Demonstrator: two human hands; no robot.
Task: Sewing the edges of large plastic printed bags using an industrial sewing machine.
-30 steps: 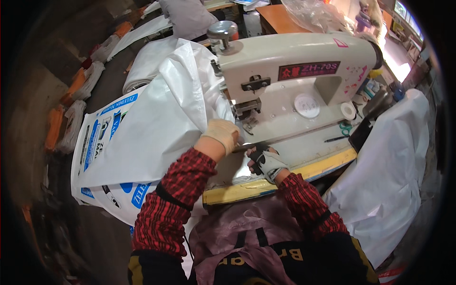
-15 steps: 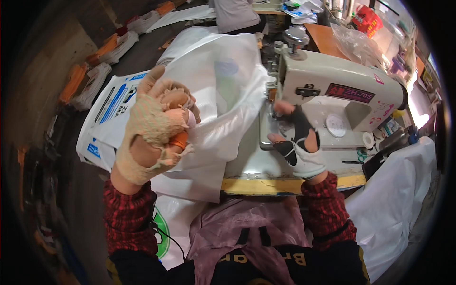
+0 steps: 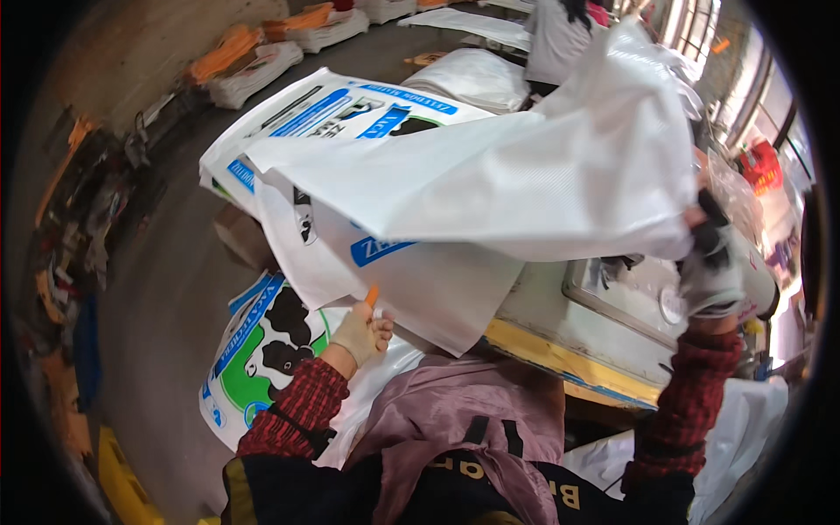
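A large white woven sack (image 3: 525,184) is lifted in the air across the sewing table (image 3: 604,350). My right hand (image 3: 713,267), in a fingerless glove, grips its right corner high above the sewing machine (image 3: 752,280), which the sack mostly hides. My left hand (image 3: 360,332), in a pale glove with an orange fingertip, holds the lower edge of a white sack with blue print (image 3: 411,289) at the table's left side.
More printed white sacks (image 3: 341,114) lie stacked on the floor to the left, one with a cow picture (image 3: 262,341). Piles of orange and white bags (image 3: 254,52) sit at the back. Another person (image 3: 560,35) stands behind the sack.
My right hand has left the machine bed and swung the sack up and to the right. My left hand has dropped from its raised grip to the lower sack edge.
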